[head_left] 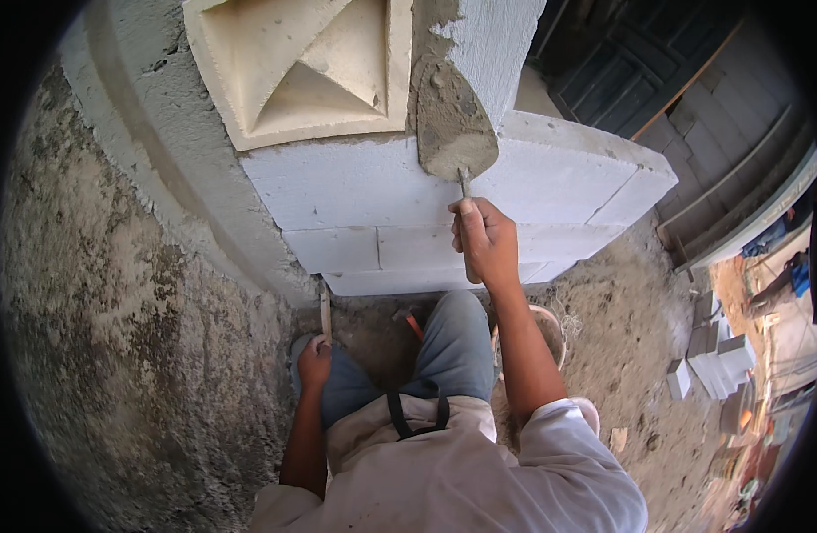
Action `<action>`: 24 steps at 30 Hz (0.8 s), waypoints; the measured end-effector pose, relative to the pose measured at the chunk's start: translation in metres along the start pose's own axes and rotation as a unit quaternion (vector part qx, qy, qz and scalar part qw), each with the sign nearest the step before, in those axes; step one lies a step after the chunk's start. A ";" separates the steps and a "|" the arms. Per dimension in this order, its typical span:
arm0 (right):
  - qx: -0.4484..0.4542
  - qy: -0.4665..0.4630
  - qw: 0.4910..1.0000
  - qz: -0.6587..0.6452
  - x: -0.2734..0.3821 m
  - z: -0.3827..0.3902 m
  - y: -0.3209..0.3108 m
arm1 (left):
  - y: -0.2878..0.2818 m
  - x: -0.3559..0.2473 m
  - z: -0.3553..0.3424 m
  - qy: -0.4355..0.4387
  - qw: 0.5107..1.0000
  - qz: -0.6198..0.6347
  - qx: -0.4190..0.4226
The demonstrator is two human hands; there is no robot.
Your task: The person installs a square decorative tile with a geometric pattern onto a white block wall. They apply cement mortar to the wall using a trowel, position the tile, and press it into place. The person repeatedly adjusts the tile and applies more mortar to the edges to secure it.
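Observation:
My right hand (487,238) is closed around the handle of a trowel (458,147), whose blade points away from me. Wet grey mortar covers the blade, which lies against the mortar joint between a cream ventilation block (240,80) and a white block standing upright (493,44). Beneath them runs a low wall of white blocks (337,191). Lower down on the left, my left hand (314,362) hangs beside my knee with its fingers closed on a thin wooden strip (326,309). The strip's upper end reaches the foot of the wall.
A rough grey concrete column (151,133) borders the wall on the left. By my right knee stands a bucket (551,333), partly hidden by my arm. An orange-handled tool (414,325) lies between my legs. Several loose blocks (715,364) are piled at right; another person's legs (777,289) show beyond.

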State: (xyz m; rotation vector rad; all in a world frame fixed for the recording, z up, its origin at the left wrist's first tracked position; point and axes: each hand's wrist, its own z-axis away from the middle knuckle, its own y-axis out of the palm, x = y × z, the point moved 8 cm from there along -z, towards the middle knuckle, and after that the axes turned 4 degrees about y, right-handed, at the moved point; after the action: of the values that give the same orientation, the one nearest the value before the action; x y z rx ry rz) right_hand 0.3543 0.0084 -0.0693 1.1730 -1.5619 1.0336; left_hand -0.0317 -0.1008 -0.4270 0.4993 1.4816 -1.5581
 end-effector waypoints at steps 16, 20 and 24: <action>0.015 0.009 0.991 0.134 0.061 0.007 -0.039 | -0.005 -0.016 0.005 -0.002 0.999 0.037 -0.008; 0.024 0.034 0.977 0.207 0.067 0.014 -0.052 | -0.002 -0.011 0.003 0.000 0.999 0.052 -0.006; 0.051 0.040 0.965 0.254 0.052 0.021 -0.055 | -0.002 -0.016 0.005 -0.009 0.999 0.043 0.007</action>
State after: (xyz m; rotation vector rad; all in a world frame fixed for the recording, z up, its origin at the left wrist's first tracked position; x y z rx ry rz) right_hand 0.3965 -0.0347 -0.0187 0.7950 -1.8076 1.4885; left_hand -0.0231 -0.1006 -0.4121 0.5486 1.4177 -1.5041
